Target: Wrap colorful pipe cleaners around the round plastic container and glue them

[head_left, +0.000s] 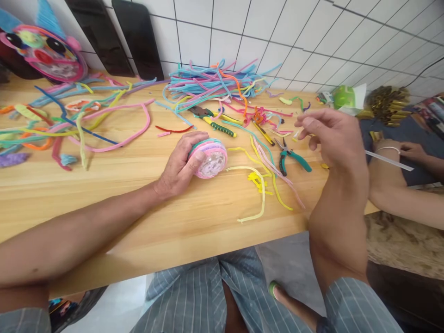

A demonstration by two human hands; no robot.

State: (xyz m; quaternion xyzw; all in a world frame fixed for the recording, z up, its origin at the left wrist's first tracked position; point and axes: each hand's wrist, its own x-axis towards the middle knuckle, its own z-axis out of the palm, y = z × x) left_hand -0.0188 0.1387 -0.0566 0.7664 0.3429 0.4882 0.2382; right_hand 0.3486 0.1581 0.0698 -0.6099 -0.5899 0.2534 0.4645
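My left hand [182, 159] is wrapped round a small round case [211, 162] edged with pink, lilac and teal pipe cleaners; its clear front faces right, and it stands on its edge on the wooden table [138, 185]. My right hand [328, 132] is raised above the table to the right, its fingers curled in and the thumb close to the fingertips; whether anything small is between them I cannot make out. Below that hand lie teal-handled pliers [294, 158]. Yellow pipe cleaners [260, 182] and pink ones [267, 159] lie between the case and the pliers.
A heap of blue and pink pipe cleaners [211, 83] lies by the tiled wall, with yellow-green pliers [215, 122] before it. Loose pipe cleaners [69, 120] cover the left side. Two dark phones [138, 39] and a decorated face [52, 55] stand behind. Another person's arm [398, 185] is at right.
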